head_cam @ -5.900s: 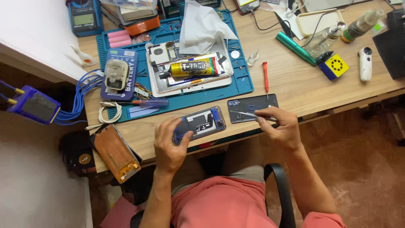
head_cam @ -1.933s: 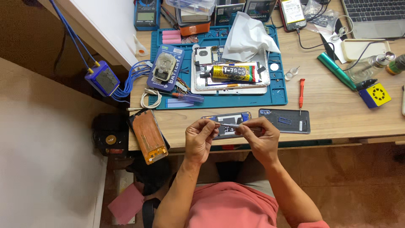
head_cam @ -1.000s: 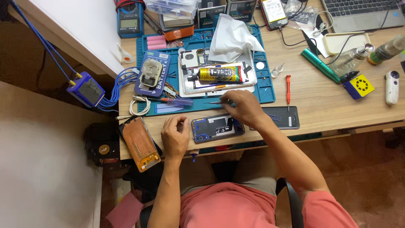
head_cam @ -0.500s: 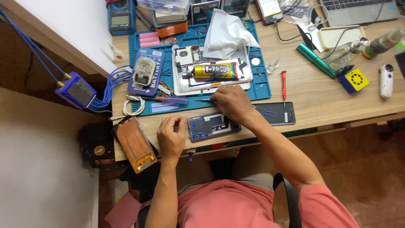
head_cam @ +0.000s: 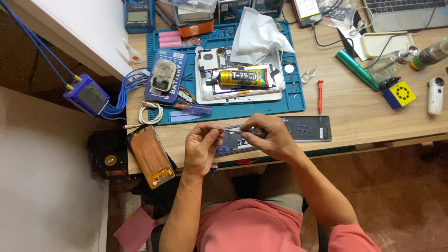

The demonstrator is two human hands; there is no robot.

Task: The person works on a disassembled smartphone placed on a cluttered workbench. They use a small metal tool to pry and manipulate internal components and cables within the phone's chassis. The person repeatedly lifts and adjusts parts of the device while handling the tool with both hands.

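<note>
The tabletop (head_cam: 354, 100) carried a blue mat (head_cam: 224, 100) and a dark panel (head_cam: 305, 128). The opened phone (head_cam: 233, 142) lay at its near edge. The right hand (head_cam: 273, 137), back from the mat half a second earlier, pinched tweezers (head_cam: 238, 131); the left hand (head_cam: 201, 148) had lifted, its fingers pinching the tips.

A matt wooden desk (head_cam: 364, 105) bears a blue rubbery mat (head_cam: 294, 100) and crumpled white tissue paper (head_cam: 259, 37).
</note>
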